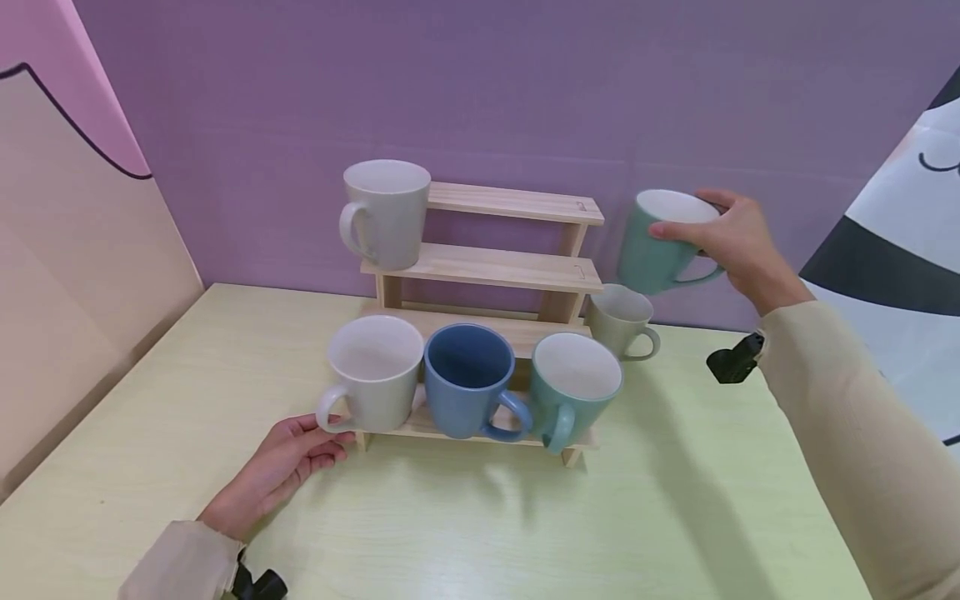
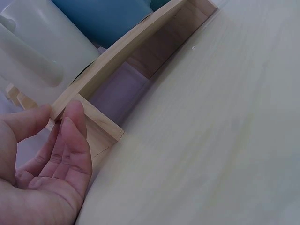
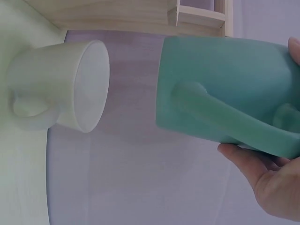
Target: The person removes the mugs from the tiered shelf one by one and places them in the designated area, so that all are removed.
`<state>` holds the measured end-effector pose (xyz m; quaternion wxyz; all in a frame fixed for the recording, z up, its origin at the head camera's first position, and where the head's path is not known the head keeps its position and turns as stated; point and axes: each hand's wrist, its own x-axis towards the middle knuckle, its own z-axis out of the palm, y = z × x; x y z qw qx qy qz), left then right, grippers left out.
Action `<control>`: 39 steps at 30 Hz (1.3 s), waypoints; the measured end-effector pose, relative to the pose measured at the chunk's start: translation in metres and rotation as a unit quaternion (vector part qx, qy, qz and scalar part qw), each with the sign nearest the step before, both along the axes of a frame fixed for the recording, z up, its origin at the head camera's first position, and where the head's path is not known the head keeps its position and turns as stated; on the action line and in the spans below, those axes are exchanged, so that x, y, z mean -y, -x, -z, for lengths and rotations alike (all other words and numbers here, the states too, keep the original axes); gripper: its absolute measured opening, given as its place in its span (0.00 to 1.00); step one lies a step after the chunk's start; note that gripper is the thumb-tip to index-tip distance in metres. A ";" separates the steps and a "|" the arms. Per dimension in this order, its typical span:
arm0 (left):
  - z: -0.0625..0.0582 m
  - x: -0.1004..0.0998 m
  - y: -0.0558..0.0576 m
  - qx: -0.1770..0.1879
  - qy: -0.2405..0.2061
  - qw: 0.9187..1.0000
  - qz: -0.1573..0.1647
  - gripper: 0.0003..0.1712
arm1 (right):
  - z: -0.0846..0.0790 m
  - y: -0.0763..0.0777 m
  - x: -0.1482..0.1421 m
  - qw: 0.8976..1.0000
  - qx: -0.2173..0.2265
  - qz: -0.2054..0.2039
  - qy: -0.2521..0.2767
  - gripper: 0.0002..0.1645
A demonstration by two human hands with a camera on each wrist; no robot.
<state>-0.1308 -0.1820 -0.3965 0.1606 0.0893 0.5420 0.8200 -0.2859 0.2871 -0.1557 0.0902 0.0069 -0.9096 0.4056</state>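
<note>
While the person's right hand grips a green mug near its rim, thumb and fingers on opposite sides, holding it aloft above a cream mug beside the wooden rack, the left hand pinches the bottom shelf's front corner, near a white mug.
</note>
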 end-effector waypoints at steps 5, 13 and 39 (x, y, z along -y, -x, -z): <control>0.000 0.000 -0.001 -0.005 -0.003 1.000 0.002 0.11 | 0.002 0.001 -0.006 1.000 0.001 0.009 0.006 0.60; -0.001 0.000 -0.001 -0.006 -0.007 1.000 0.004 0.11 | 0.008 0.001 -0.017 1.000 0.008 0.014 0.000 0.60; 0.000 -0.001 -0.003 -0.012 -0.010 1.000 0.007 0.11 | 0.039 -0.001 -0.049 0.998 0.014 0.055 -0.015 0.66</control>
